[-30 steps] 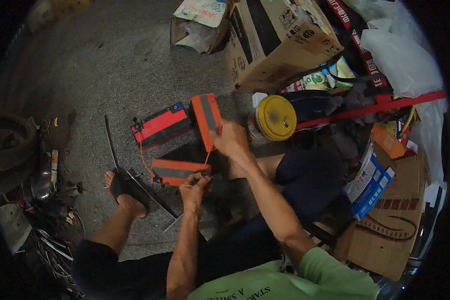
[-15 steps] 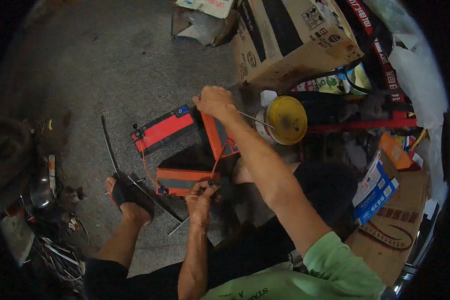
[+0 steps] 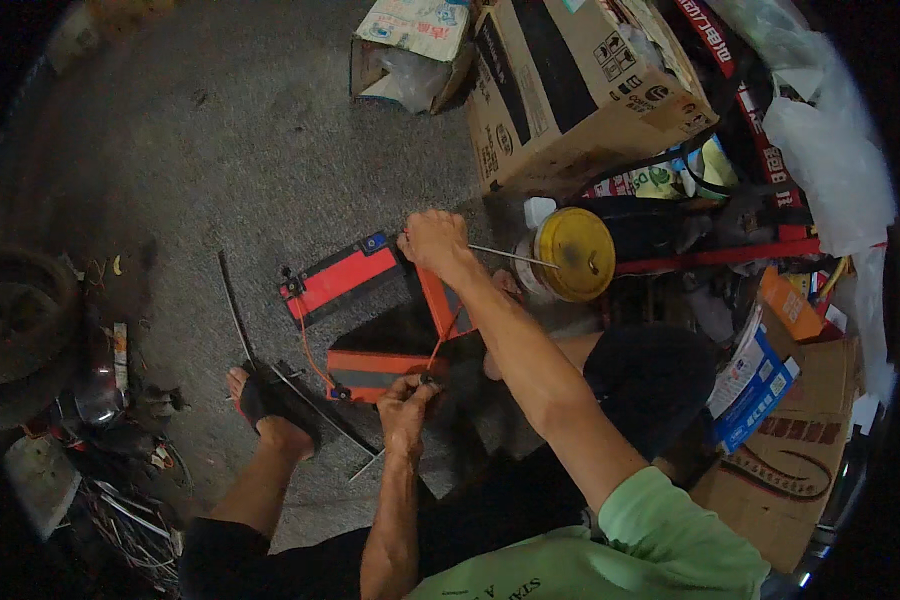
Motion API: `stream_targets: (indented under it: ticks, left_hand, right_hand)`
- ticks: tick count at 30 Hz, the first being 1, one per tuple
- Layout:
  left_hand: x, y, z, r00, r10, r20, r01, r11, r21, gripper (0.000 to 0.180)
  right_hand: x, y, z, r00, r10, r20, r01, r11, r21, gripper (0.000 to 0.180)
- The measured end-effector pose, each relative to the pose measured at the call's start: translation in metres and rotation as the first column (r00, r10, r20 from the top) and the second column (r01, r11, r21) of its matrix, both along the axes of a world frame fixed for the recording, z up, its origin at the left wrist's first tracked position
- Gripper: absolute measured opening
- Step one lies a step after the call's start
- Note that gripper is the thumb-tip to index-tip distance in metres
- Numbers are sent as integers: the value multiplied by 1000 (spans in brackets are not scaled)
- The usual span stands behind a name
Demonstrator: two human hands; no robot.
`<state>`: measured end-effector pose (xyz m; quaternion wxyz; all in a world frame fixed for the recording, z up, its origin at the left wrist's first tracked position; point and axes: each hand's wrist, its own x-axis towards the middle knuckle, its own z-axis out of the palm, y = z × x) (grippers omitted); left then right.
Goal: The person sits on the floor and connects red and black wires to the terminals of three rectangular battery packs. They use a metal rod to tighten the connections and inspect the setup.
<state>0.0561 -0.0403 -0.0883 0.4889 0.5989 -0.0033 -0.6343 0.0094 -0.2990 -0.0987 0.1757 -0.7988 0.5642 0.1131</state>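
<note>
Three batteries rest on the floor in front of me: a red-and-black battery (image 3: 342,282) at the far left, an orange-and-grey battery (image 3: 436,298) to its right, and a third orange-and-grey battery (image 3: 362,370) nearest me. My right hand (image 3: 437,240) is closed in a fist over the far end of the right battery. A thin metal rod (image 3: 505,255) sticks out of that fist toward the bucket. At the right end of the nearest battery, my left hand (image 3: 407,405) pinches the dark end of an orange wire (image 3: 437,352). Another orange wire (image 3: 306,345) links the two left batteries.
A bucket with a yellow lid (image 3: 576,253) stands right of the batteries, below a large cardboard box (image 3: 560,110). Thin dark strips (image 3: 232,310) lie beside my left foot (image 3: 270,408). A wheel (image 3: 20,315) and tangled cables (image 3: 130,525) are at the left.
The whole view has shifted slightly. My right hand has come a little nearer me, and the rod has turned to a flatter angle. My left hand keeps its pinch on the wire end.
</note>
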Motion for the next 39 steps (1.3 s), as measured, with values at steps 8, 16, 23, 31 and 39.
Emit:
stream_targets:
  ticks: [8, 16, 23, 31, 39]
  left_hand:
    - [7, 15, -8, 999, -45, 19, 45, 999, -14, 8]
    - [19, 15, -7, 981, -166, 96, 175, 981, -88, 18]
    - [23, 23, -19, 986, -148, 77, 156, 981, -117, 23]
    - [17, 20, -1, 960, -213, 183, 230, 970, -81, 18]
    - [17, 31, -14, 973, -157, 170, 183, 971, -151, 18]
  right_hand:
    - [-13, 22, -2, 1000, 8, -2, -8, 1000, -3, 36]
    - [-35, 32, 10, 993, -29, 117, 34, 998, -44, 27]
    - [-38, 118, 79, 903, -111, 416, 190, 970, -154, 16]
    - [-72, 211, 27, 853, -343, 394, 265, 934, 240, 19]
    - [-84, 208, 22, 694, -644, 322, 296, 663, 688, 22]
